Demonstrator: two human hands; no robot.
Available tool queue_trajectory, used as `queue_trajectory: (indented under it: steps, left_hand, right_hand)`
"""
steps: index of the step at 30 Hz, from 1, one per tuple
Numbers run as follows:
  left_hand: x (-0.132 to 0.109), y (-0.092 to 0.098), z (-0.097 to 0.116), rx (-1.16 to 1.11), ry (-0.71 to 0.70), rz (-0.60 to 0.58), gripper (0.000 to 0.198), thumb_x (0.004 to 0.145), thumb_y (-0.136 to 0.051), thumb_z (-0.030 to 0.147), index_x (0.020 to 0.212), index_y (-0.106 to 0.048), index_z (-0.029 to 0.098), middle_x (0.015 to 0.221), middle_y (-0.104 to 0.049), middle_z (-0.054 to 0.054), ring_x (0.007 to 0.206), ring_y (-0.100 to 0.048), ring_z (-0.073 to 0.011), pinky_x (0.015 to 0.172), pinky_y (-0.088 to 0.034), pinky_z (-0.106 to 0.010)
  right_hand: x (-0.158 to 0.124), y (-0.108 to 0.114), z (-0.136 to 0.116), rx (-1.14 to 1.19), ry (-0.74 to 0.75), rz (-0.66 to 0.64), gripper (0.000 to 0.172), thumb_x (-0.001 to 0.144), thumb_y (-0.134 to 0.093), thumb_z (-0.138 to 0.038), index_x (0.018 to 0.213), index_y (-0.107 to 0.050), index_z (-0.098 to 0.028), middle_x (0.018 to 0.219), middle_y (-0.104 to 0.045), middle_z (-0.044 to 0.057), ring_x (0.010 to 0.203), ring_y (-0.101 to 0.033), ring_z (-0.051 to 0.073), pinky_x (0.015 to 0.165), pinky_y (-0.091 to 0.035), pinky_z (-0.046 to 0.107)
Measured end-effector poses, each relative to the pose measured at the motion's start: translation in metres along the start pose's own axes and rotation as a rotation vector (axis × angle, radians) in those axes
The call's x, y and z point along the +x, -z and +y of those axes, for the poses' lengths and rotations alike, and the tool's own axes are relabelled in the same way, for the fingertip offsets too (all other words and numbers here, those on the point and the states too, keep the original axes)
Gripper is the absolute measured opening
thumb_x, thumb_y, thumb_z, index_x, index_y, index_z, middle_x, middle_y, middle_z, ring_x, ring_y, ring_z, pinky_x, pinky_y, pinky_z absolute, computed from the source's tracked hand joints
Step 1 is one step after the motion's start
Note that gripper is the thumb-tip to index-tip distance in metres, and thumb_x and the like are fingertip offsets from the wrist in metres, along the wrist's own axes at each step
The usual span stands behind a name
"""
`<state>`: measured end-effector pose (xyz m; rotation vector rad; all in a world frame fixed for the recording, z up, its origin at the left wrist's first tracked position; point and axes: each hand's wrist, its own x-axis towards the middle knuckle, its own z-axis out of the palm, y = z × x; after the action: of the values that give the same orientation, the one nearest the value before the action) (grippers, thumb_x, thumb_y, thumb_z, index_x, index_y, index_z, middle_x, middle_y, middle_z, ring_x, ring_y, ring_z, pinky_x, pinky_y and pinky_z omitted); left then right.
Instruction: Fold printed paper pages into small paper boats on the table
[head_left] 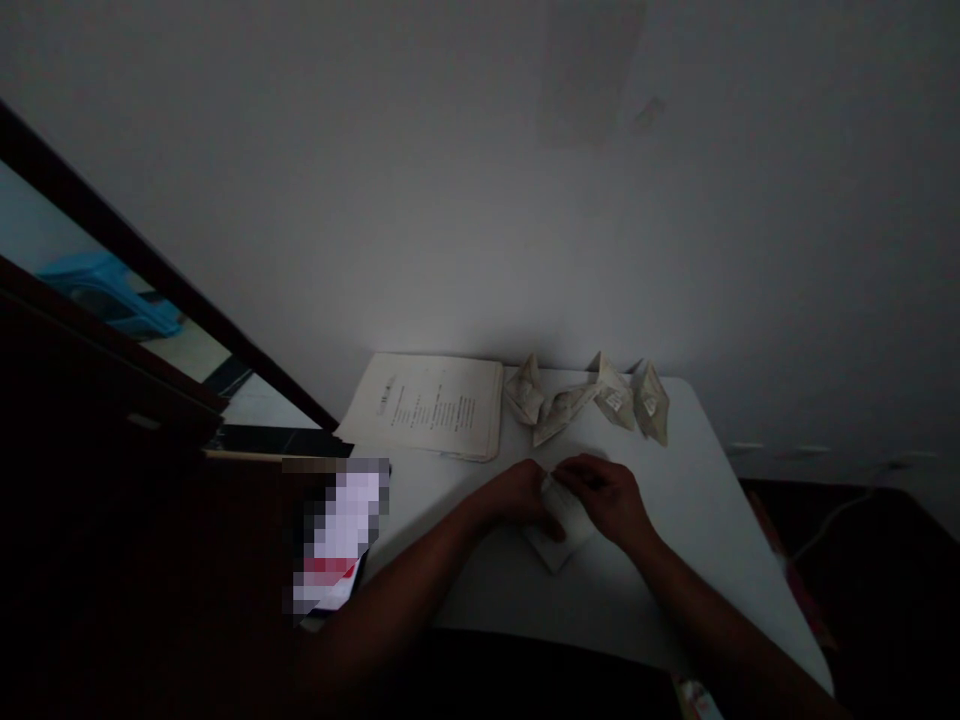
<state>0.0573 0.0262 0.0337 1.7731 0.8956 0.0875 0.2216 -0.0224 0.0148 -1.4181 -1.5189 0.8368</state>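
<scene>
A small folded sheet of printed paper (564, 515) lies between my hands, just over the white table, one corner pointing toward me. My left hand (523, 497) grips its left side, the thumb lying across the paper. At its upper edge, the fingers of my right hand (604, 492) pinch the paper near the top corner. Dim light hides the exact fingertips. Beyond my hands stand several folded paper boats, among them a left one (526, 392), a tilted one (564, 408) and a right one (650, 402).
A stack of printed pages (439, 405) lies at the table's back left. Along the left edge sits a lit device (341, 540), blurred out. The white table (694, 480) meets a grey wall (450, 200). A dark-framed opening at left shows a blue plastic object (112, 290).
</scene>
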Motion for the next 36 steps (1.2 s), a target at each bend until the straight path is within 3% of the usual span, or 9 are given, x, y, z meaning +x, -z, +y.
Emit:
queue_trajectory:
  steps: [7,10,15,20,23,27,32,36]
  left_hand:
    - [-0.001,0.0,0.0,-0.006,-0.004,0.03,0.03,0.051,-0.077,0.027,0.075,-0.07,0.011,0.068,-0.064,-0.001,0.066,-0.059,-0.0166,0.055,-0.042,-0.022]
    - [-0.002,-0.001,-0.002,-0.036,0.026,0.062,0.031,0.049,-0.079,0.029,0.072,-0.069,0.01,0.066,-0.064,0.0,0.063,-0.058,-0.016,0.053,-0.041,-0.022]
    - [-0.008,-0.004,-0.003,-0.213,0.033,0.244,0.035,0.05,-0.08,0.029,0.077,-0.07,0.009,0.068,-0.066,-0.001,0.063,-0.06,-0.0156,0.055,-0.043,-0.023]
    - [-0.014,-0.008,0.005,-0.407,0.079,0.402,0.036,0.057,-0.077,0.028,0.089,-0.071,0.013,0.086,-0.072,-0.004,0.08,-0.065,-0.019,0.07,-0.05,-0.027]
    - [-0.013,-0.011,0.006,-0.492,0.101,0.481,0.038,0.054,-0.079,0.029,0.087,-0.071,0.012,0.088,-0.072,-0.005,0.084,-0.066,-0.0216,0.074,-0.051,-0.028]
    - [-0.008,-0.013,0.002,-0.501,0.148,0.556,0.032,0.058,-0.076,0.027,0.086,-0.07,0.012,0.087,-0.072,-0.006,0.081,-0.066,-0.0218,0.073,-0.052,-0.03]
    - [-0.013,-0.009,-0.006,-0.515,0.104,0.47,0.035,0.071,-0.066,0.038,0.093,-0.068,0.012,0.093,-0.071,-0.009,0.084,-0.065,-0.0206,0.074,-0.05,-0.03]
    - [-0.024,-0.003,-0.019,-0.613,0.11,0.309,0.042,0.075,-0.059,0.05,0.077,-0.067,0.008,0.073,-0.069,-0.008,0.064,-0.062,-0.0168,0.062,-0.048,-0.028]
  right_hand:
    - [0.0,-0.005,-0.003,-0.122,0.052,-0.002,0.023,0.084,-0.052,-0.039,0.083,-0.068,-0.022,0.081,-0.071,0.004,0.068,-0.066,0.018,0.064,-0.05,0.028]
    - [0.002,-0.005,-0.004,-0.091,-0.004,0.002,0.024,0.082,-0.054,-0.041,0.085,-0.067,-0.021,0.075,-0.069,0.003,0.063,-0.063,0.017,0.06,-0.049,0.026]
    - [0.002,0.003,-0.002,0.092,-0.129,0.003,0.037,0.08,-0.057,-0.045,0.103,-0.06,-0.017,0.061,-0.059,-0.002,0.055,-0.055,0.013,0.052,-0.044,0.023]
    - [-0.005,0.008,-0.003,0.19,-0.215,-0.123,0.045,0.074,-0.064,-0.046,0.109,-0.058,-0.018,0.061,-0.057,-0.002,0.051,-0.053,0.013,0.051,-0.046,0.025]
    - [-0.007,0.007,-0.004,0.274,-0.243,-0.203,0.043,0.072,-0.065,-0.047,0.104,-0.059,-0.019,0.069,-0.062,0.001,0.06,-0.059,0.016,0.055,-0.05,0.027]
    - [-0.005,0.006,-0.008,0.198,-0.288,-0.18,0.033,0.068,-0.066,-0.049,0.084,-0.061,-0.02,0.061,-0.06,0.0,0.057,-0.058,0.016,0.049,-0.049,0.025]
    - [-0.003,0.009,-0.009,0.288,-0.368,-0.184,0.035,0.068,-0.066,-0.048,0.082,-0.058,-0.017,0.065,-0.061,-0.001,0.057,-0.059,0.015,0.05,-0.05,0.026]
    - [-0.005,0.01,-0.005,0.354,-0.336,-0.257,0.034,0.072,-0.064,-0.046,0.087,-0.06,-0.016,0.071,-0.064,0.001,0.056,-0.059,0.014,0.051,-0.049,0.026]
